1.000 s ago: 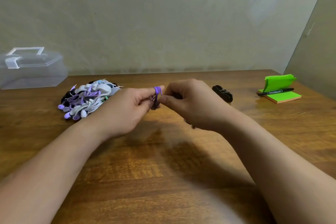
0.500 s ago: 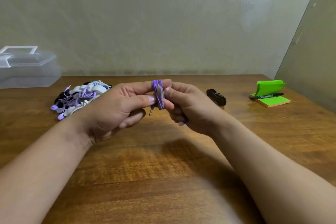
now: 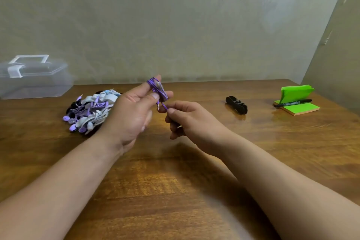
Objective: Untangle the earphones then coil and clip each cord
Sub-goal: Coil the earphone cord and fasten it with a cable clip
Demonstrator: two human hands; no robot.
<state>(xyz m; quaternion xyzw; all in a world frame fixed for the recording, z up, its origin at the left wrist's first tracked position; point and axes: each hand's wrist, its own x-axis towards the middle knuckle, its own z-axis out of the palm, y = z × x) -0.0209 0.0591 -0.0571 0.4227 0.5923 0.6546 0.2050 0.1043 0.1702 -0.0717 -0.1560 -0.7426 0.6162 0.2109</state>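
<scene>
Above table (image 3: 175, 191) — purple cord (image 3: 156, 89) gripped, coiled on left fingers (image 3: 136, 91) | right fingers (image 3: 179, 105) pinch tail

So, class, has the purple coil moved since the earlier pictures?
Yes. The purple coil has risen: it now overlaps the far table edge, having sat below it.

Clear box (image 3: 35, 85) — cropped at left, earphone pile (image 3: 91, 110) partly hidden

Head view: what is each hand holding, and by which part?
Left hand holds the purple earphone cord by its coil, between thumb and fingers; right hand pinches the loose tail just behind the jack plug.
</scene>
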